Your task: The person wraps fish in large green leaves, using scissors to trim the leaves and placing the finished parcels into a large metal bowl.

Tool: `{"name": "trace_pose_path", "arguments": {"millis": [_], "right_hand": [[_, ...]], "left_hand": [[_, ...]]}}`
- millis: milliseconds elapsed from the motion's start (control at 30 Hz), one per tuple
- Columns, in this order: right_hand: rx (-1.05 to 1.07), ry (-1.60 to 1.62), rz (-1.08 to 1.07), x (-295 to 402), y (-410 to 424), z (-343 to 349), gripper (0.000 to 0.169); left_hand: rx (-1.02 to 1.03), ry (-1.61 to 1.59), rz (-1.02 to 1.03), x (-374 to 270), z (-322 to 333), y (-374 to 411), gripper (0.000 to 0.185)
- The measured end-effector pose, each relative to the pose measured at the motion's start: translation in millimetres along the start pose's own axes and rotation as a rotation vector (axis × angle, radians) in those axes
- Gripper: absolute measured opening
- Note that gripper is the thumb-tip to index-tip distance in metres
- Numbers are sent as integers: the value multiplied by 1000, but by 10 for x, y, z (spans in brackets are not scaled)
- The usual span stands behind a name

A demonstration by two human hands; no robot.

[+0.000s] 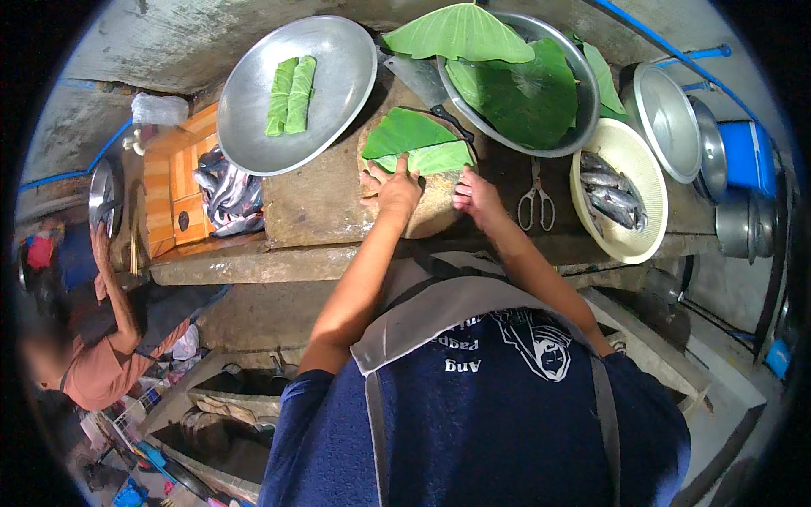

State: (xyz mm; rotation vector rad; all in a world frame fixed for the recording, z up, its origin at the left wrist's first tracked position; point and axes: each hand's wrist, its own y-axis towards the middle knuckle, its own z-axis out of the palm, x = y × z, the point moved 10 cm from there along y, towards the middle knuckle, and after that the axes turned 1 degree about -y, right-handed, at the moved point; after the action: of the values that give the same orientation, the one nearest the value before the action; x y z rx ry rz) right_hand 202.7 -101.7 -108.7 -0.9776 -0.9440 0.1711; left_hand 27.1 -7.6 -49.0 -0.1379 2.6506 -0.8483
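Observation:
A large green leaf [412,134], apparently taro, lies partly folded on a round wooden chopping board [437,209]. Its lower strip shows the pale underside. My left hand [396,190] rests with spread fingers on the leaf's near edge and the board. At the leaf's right corner is my right hand [476,196], fingers curled; whether they pinch the leaf is unclear. Beyond the board lies a cleaver [418,79] with a black handle, partly under a metal basin [592,120] of more leaves [526,95]. Two rolled leaf bundles [291,95] lie in a wide metal pan [342,63].
Scissors [537,206] lie right of the board, beside a cream plastic colander [652,234] holding several fish [611,193]. More fish [231,193] are heaped on orange tiles [190,218] at left. Metal pots [735,222] stand far right. Another person [108,374] reaches toward a metal lid or pan [104,196].

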Motion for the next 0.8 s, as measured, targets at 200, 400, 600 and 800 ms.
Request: {"name": "trace_pose_path", "arguments": {"millis": [200,400,600,800], "right_hand": [[-223,1,-85,241,125,135,37],[-453,-118,-455,530,123,128,14],[-531,-930,-936,972,-370,447,14],[-451,-813,-1131,998,-465,344,23]], "left_hand": [[9,-6,8,12,8,-13,48],[15,-20,15,-1,-13,-26,47],[15,-34,25,20,-14,-30,47],[0,-40,37,17,21,-11,47]]}}
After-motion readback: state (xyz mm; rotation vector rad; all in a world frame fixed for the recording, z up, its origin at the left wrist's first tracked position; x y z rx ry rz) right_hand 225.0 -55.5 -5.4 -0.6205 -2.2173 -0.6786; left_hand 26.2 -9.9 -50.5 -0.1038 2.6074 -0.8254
